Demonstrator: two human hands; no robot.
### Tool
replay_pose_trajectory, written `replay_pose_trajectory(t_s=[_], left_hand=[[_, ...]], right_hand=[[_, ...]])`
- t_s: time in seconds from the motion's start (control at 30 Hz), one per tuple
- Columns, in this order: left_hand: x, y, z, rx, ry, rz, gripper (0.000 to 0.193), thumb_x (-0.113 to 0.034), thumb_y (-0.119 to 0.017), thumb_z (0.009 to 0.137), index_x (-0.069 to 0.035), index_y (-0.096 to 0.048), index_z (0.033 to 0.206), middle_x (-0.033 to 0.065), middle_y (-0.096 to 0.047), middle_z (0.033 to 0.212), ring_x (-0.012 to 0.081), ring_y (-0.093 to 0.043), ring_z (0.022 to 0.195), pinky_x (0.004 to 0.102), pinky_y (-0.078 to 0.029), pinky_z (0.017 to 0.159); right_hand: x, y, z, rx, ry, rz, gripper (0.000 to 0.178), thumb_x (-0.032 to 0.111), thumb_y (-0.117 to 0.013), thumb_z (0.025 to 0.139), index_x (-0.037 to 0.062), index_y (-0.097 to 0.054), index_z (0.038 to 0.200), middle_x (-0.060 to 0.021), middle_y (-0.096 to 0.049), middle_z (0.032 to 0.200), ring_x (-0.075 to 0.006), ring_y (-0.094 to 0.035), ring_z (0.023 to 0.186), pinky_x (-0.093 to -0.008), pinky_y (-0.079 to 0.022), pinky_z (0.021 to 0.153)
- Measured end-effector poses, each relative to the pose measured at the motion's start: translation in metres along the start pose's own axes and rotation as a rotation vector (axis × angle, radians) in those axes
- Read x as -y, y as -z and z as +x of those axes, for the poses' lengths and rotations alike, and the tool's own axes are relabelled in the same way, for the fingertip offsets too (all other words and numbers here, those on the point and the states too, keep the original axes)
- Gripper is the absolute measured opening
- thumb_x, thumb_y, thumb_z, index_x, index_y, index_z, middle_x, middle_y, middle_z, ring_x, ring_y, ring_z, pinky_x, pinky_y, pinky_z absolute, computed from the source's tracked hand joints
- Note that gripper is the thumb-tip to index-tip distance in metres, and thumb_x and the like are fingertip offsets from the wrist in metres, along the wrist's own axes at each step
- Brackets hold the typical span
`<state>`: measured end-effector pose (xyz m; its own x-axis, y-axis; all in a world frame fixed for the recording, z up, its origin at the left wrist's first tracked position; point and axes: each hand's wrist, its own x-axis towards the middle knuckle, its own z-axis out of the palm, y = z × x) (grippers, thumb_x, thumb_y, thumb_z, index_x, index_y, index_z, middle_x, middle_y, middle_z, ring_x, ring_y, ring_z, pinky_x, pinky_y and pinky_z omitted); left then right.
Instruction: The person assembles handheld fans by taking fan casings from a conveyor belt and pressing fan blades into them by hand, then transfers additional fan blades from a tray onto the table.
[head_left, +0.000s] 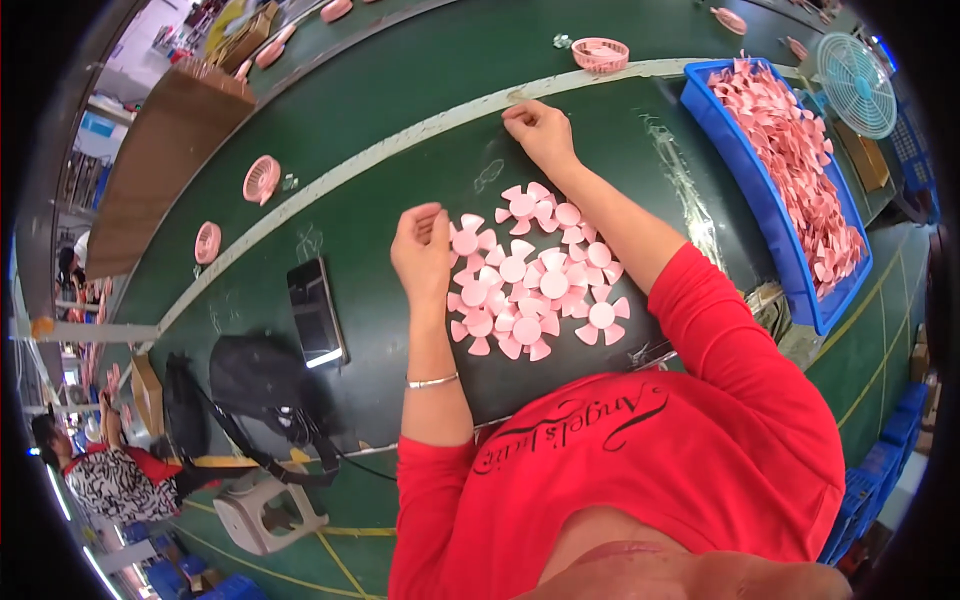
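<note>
Pink fan blades, one heap: just right of the nearer left hand; right hand beyond; fingers curled, any grip I cannot tell.

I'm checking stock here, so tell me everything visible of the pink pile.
The pile is pink fan wheels, apparently smooth plastic, each with a round hub and flared blades. They lie loosely, many overlapping, on the dark table, between the forearms. The left hand is beside its left edge; whether it touches is unclear.
</note>
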<state>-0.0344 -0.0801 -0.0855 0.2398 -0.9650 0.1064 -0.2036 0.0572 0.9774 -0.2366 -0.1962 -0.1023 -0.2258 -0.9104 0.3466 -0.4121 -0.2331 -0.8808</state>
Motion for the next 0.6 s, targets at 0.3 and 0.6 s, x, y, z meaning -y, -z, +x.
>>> replay_pose_trajectory(t_s=[0.3,0.6], left_hand=[[0.003,0.011,0.008,-0.038,-0.066,-0.003,0.015,-0.009,-0.066,0.084,0.001,-0.064,0.095,0.0086,-0.067,0.085,0.0143,-0.064,0.078,0.0272,-0.052,0.074],[-0.004,-0.002,-0.002,-0.142,-0.066,-0.072,0.008,-0.002,-0.062,0.078,-0.001,-0.063,0.086,0.0103,-0.067,0.078,0.0186,-0.065,0.07,0.0304,-0.052,0.067]], right_hand=[[0.041,-0.068,-0.002,0.437,-0.176,0.341,0.023,0.015,-0.071,0.08,-0.0001,-0.067,0.097,-0.0048,-0.065,0.083,-0.0112,-0.059,0.074,-0.0245,-0.049,0.067],[0.117,0.039,-0.092,0.677,0.683,-0.182,0.029,0.007,-0.065,0.071,0.0008,-0.059,0.099,-0.0154,-0.056,0.1,-0.0347,-0.053,0.095,-0.0393,-0.042,0.084]])
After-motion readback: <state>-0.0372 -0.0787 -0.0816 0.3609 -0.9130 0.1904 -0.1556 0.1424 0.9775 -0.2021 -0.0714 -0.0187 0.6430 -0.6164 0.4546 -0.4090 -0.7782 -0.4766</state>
